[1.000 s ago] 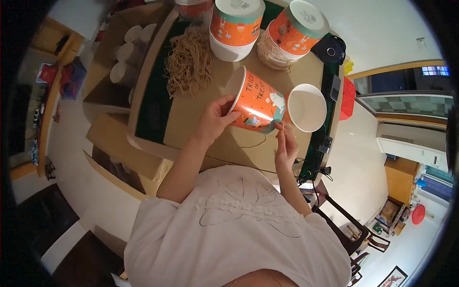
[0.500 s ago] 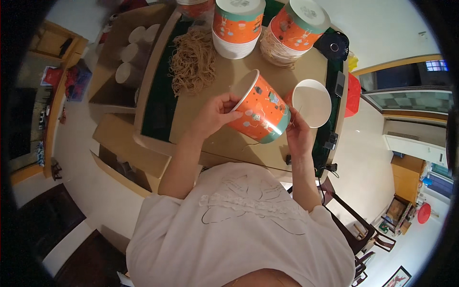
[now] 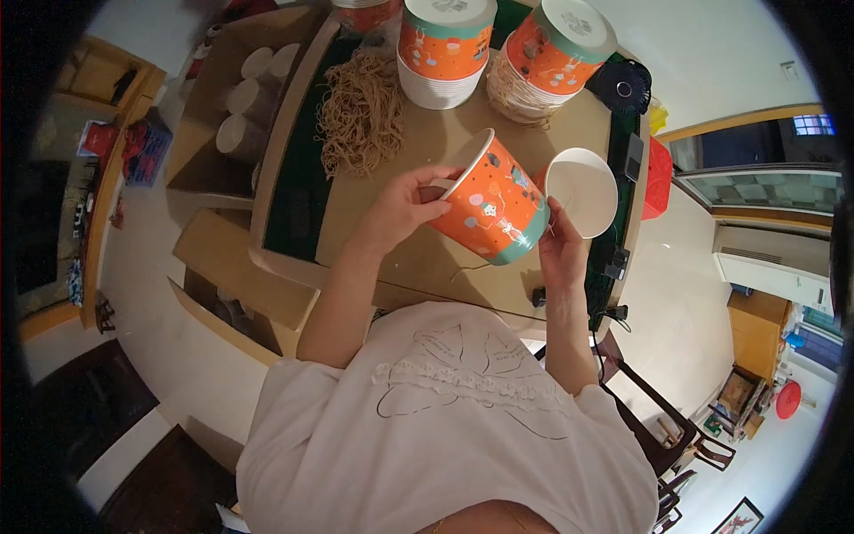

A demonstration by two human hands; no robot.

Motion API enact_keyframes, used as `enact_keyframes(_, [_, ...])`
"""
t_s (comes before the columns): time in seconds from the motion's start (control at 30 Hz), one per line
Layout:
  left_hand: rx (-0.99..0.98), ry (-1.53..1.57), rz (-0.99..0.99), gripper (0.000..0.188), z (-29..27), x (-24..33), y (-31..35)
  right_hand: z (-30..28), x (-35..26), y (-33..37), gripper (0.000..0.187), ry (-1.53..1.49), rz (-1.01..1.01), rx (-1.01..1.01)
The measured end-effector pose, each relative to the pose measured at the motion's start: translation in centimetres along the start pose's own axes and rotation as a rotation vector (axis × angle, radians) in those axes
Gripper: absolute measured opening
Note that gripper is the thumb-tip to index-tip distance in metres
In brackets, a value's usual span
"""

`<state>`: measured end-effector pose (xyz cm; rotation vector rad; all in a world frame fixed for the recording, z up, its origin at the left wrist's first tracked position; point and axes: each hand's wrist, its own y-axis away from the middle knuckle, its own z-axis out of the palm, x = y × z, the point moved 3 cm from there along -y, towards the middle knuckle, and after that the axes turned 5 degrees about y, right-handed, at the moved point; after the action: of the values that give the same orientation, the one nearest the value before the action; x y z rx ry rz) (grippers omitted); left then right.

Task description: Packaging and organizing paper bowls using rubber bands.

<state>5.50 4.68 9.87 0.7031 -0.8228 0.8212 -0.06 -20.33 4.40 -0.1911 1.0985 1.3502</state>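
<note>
My left hand (image 3: 411, 209) is closed on the rim of an orange paper bucket (image 3: 498, 203), its thumb outside and its fingers reaching into the mouth. The bucket tilts, its green-banded base toward the lower right. Beside that base, my right hand (image 3: 562, 245) pinches what looks like a thin pale string (image 3: 550, 229); its far end is hard to make out. Just beyond the right hand, a second paper bucket (image 3: 583, 194) has its white inside facing up. A tangled heap of tan strings (image 3: 360, 111) lies farther off to the left.
Two upside-down bucket stacks (image 3: 445, 53) (image 3: 556, 58) stand at the table's back, the right one with strings around its lower part. A black round object (image 3: 618, 86) lies at the right edge. Cardboard boxes (image 3: 209, 160) (image 3: 253, 258) sit left of the table, the upper holding white cups.
The held bucket has shifted slightly right and turned a little in my left hand. My right hand has moved slightly right, and the pale string now shows at its fingertips.
</note>
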Motion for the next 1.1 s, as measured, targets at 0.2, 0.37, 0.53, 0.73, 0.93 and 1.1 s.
enact_keyframes(0.2, [0.098,-0.099,-0.015,0.024,0.8,-0.4,-0.9,1.1,0.1,0.9,0.021,0.066,-0.086,-0.09])
enact_keyframes(0.37, [0.186,-0.366,0.042,0.02,1.1,0.5,-0.9,1.7,-0.9,1.9,0.019,0.38,-0.134,0.01])
enact_keyframes(0.53, [0.248,-0.58,0.097,0.017,1.5,-0.2,-0.7,5.1,-1.6,4.3,0.023,0.982,-0.421,-0.305])
enact_keyframes(0.73, [0.197,-0.597,0.231,0.027,2.9,-1.1,-0.6,8.0,0.6,4.0,0.019,0.858,-0.178,-0.537])
enact_keyframes(0.93, [0.175,-0.636,0.147,0.03,3.6,-0.7,-0.2,7.0,1.2,3.4,0.015,0.822,-0.207,-0.521])
enact_keyframes(1.1, [0.174,-0.588,0.143,0.03,3.8,-0.9,0.0,7.2,0.9,3.7,0.018,0.888,-0.3,-0.573])
